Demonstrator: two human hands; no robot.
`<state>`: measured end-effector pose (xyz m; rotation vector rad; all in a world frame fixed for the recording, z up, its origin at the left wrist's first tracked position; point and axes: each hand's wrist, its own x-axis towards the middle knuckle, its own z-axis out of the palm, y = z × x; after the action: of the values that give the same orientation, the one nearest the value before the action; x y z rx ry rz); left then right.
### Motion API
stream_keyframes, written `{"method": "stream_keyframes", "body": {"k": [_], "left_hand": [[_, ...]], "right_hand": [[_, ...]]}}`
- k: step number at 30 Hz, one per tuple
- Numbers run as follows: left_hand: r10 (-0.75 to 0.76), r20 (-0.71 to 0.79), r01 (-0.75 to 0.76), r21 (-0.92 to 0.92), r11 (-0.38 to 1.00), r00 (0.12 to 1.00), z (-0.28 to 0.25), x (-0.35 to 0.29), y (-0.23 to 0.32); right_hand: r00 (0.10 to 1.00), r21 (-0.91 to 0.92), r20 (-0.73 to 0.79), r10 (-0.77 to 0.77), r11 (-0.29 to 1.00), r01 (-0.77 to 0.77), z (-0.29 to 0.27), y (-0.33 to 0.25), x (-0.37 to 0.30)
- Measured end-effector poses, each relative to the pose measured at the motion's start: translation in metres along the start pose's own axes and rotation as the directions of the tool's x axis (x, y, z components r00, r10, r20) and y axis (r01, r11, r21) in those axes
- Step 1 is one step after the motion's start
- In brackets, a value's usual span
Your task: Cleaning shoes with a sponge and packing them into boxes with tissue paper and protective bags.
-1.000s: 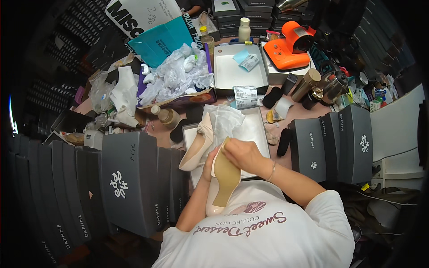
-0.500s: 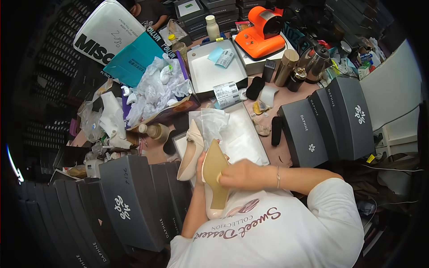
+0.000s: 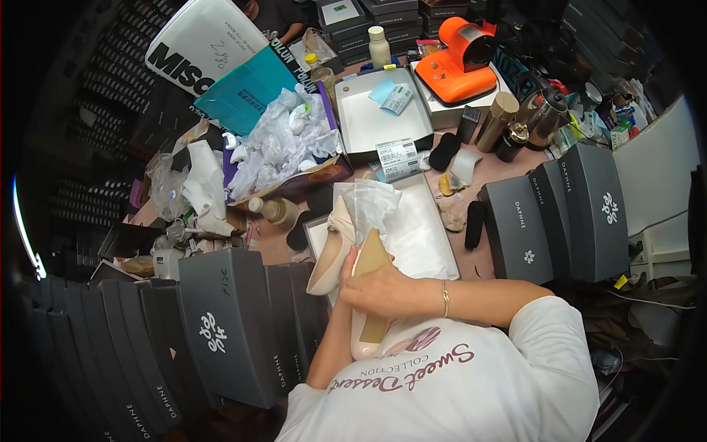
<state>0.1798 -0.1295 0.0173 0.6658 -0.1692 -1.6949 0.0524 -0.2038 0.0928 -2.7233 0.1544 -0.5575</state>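
While the right hand (image 3: 383, 287) grips a beige shoe (image 3: 368, 295), white labels (image 3: 398, 158) lie beyond; left hand hidden.

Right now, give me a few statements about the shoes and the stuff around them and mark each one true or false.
1. The right hand grips a beige shoe turned sole up. True.
2. A second beige shoe lies over the open box. True.
3. The orange machine sits beside the person's elbow. False: it stands at the far end of the table.
4. The grey boxes on the right lie open. False: they are closed.
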Motion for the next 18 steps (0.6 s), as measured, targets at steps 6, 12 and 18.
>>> {"method": "stream_keyframes", "body": {"k": [6,12,18], "left_hand": [[0.131,-0.202,-0.087,0.212,0.973,0.971,-0.039,0.05,0.017],[0.542,-0.023,0.169,0.96,-0.222,0.84,-0.044,0.045,0.038],[0.284,-0.464,0.536,0.795,-0.285,0.839,-0.069,0.025,0.05]], "right_hand": [[0.881,0.383,-0.173,0.44,0.854,-0.351,-0.013,0.08,-0.01],[0.732,0.503,-0.119,0.671,0.676,-0.538,-0.021,0.1,-0.043],[0.749,0.643,0.102,0.654,0.531,-0.551,0.001,0.078,-0.044]]}}
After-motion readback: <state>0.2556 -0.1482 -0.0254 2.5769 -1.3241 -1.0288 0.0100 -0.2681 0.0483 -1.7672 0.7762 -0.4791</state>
